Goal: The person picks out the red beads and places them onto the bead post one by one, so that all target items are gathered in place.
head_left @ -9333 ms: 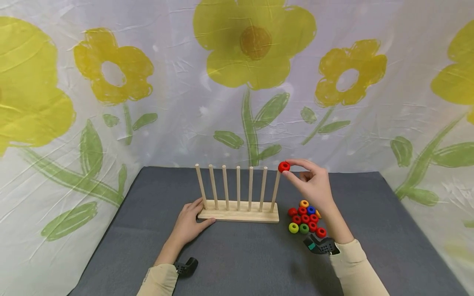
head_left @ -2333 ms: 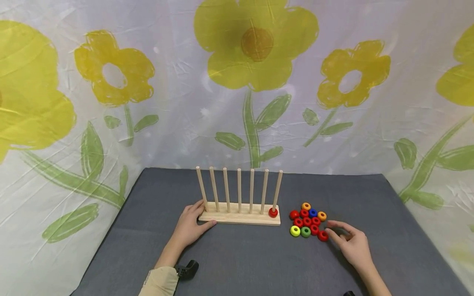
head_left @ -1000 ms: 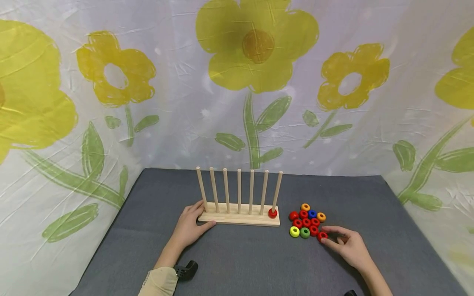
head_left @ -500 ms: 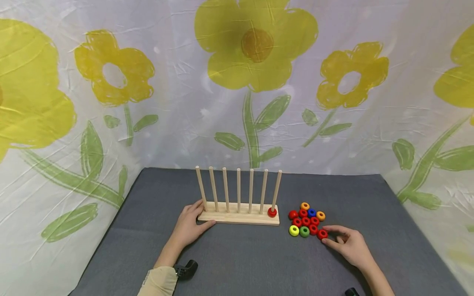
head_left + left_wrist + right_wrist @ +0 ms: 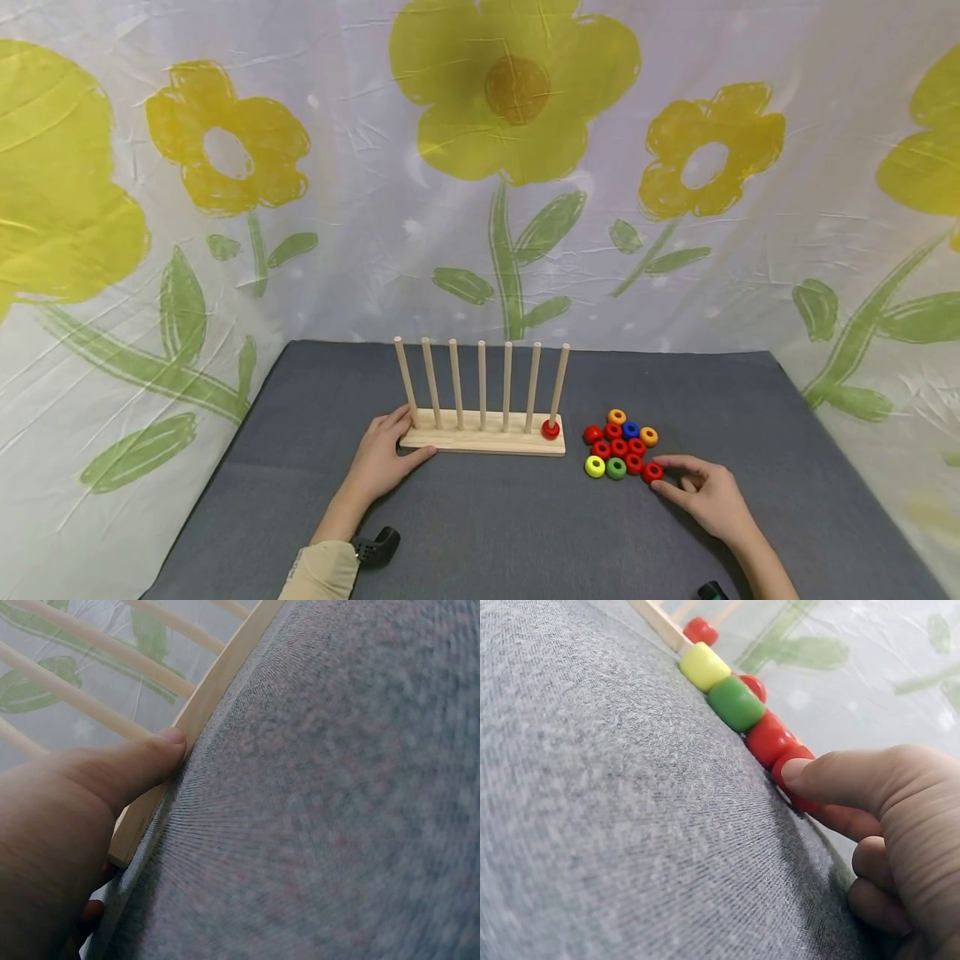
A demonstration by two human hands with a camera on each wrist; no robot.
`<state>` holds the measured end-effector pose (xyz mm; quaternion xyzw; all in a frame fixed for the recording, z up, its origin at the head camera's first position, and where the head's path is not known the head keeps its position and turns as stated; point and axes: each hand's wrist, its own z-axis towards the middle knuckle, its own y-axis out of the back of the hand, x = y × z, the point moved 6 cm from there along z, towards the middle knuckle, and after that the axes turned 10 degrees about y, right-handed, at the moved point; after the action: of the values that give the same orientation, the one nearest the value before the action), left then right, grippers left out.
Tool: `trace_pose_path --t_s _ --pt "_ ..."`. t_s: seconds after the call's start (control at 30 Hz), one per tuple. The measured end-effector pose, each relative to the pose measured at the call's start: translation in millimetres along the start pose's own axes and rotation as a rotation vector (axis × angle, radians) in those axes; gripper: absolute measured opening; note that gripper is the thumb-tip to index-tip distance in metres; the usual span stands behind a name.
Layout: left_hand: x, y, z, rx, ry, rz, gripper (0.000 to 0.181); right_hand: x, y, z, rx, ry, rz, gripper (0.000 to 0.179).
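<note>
**Glossy round red bead [image 5: 652, 472] just left of the right hand [image 5: 708, 496]**

Head: the pale wooden seven-peg rack [image 5: 493, 435] stretches sideways, left of the bead; the left hand [image 5: 378, 462] grips its left end.

Left wrist: the thumb presses the rack's front edge.

Right wrist: thumb and finger pinch the bead on the grey surface [image 5: 630, 787], other fingers curled.

Rack [image 5: 465, 442]: 1, w/ 7 pegs [image 5: 482, 383] & 1 red bead [image 5: 551, 430] at its 3 o'clock end. Bead pile [image 5: 618, 448], abt 3 o'clock of that: 7 reds [image 5: 652, 472], 2 oranges [image 5: 648, 436], 1 blue [image 5: 630, 430], 1 yellow [image 5: 595, 467], 1 green [image 5: 616, 468] (so 13 tot incl. the pegged one).
</note>
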<state>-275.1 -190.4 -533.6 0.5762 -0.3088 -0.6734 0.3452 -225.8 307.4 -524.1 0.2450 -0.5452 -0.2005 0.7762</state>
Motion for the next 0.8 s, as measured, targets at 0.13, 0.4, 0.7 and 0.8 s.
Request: trace_pose_path --t_s 0.13,0.4,0.7,0.8 --pt "0.3 -0.3 0.3 -0.010 -0.008 0.006 0.080 1.2 0.5 -0.2 -0.016 0.016 0.008 0.033" --pt "-0.1 -0.4 0.2 0.010 0.002 -0.003 0.081 1.7 -0.6 -1.6 -0.030 -0.005 0.049 0.034" --pt "-0.4 0.3 -0.3 0.020 0.015 -0.003 0.081 1.4 -0.6 -1.0 -0.063 0.016 0.067 0.035" --pt "-0.8 1.1 -0.7 0.017 0.015 -0.005 0.080 1.3 -0.8 -0.8 -0.069 0.020 0.065 0.034"
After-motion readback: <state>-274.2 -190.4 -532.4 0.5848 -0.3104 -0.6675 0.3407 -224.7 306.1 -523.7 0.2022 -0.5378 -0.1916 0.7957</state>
